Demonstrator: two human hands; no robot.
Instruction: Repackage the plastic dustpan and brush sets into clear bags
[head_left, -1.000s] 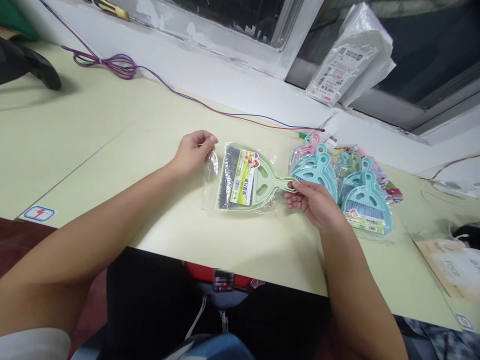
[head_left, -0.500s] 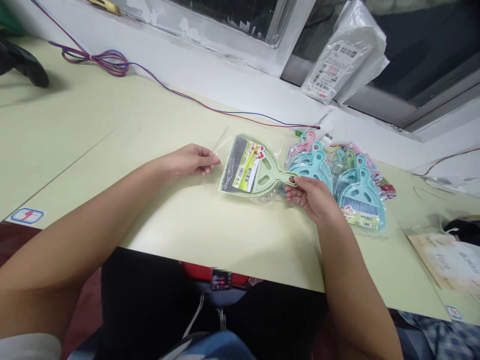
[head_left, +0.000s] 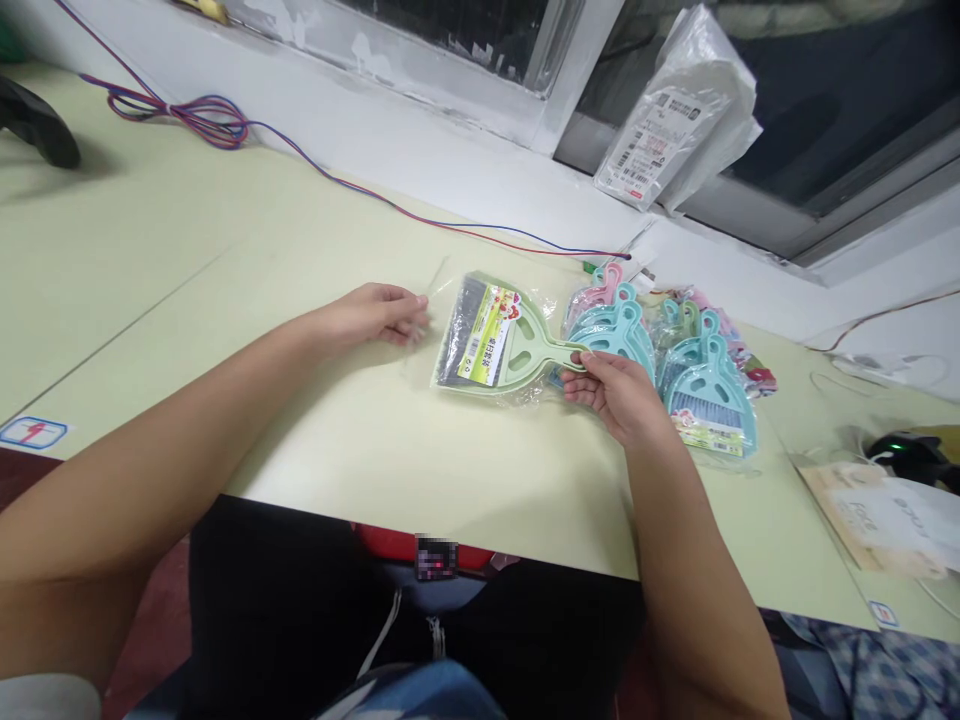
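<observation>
A pale green dustpan and brush set (head_left: 525, 350) with grey bristles and a printed card lies in a clear plastic bag (head_left: 435, 350), tilted over the table. My right hand (head_left: 611, 390) is closed round its handle end, through the plastic. At the bag's loose left edge is my left hand (head_left: 379, 315), fingers drawn together on the thin film; their tips are slightly blurred. Just beyond my right hand rest bagged blue dustpan sets (head_left: 619, 335), with a pink one (head_left: 600, 290) behind. More bagged blue sets (head_left: 712, 390) overlap farther right.
A red and blue cable (head_left: 337, 180) runs along the wall, coiled at the left. A white plastic package (head_left: 660, 130) leans against the window. Papers (head_left: 862, 500) and a black device (head_left: 907, 455) lie at the right. A black object (head_left: 37, 120) stands far left.
The view has shifted slightly, so most things sit a little farther left. My left fingers have moved a bit upward at the bag's edge; my right hand keeps its hold on the handle.
</observation>
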